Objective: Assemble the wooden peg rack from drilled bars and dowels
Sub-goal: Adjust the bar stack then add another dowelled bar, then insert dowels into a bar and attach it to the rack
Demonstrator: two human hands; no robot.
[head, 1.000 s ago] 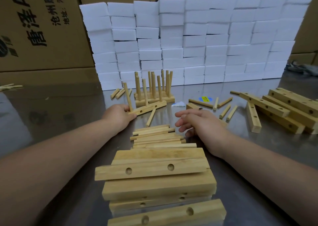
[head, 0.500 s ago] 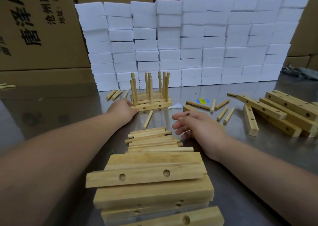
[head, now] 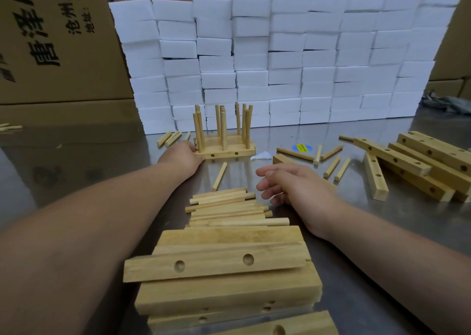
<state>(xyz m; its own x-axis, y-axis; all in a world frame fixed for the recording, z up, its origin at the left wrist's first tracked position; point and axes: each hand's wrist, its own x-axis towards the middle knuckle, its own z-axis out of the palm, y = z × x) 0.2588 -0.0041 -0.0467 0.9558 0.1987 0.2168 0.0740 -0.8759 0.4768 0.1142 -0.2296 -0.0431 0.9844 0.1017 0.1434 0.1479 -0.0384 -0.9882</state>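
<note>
dowel (head: pixel 219 176) between peg rack (head: pixel 229 151) and pile of dowels (head: pixel 229 208)

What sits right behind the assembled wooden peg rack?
A wall of stacked white foam blocks stands behind the wooden peg rack. The rack's upright dowels cover parts of the lowest blocks.

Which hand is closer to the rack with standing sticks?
Left. The left hand rests against the rack at its left end; the right hand is apart from it, nearer the person and to its right.

Left hand (head: pixel 182 156) forward, fingers hidden; right hand (head: pixel 293 184) fingers relaxed.
</note>
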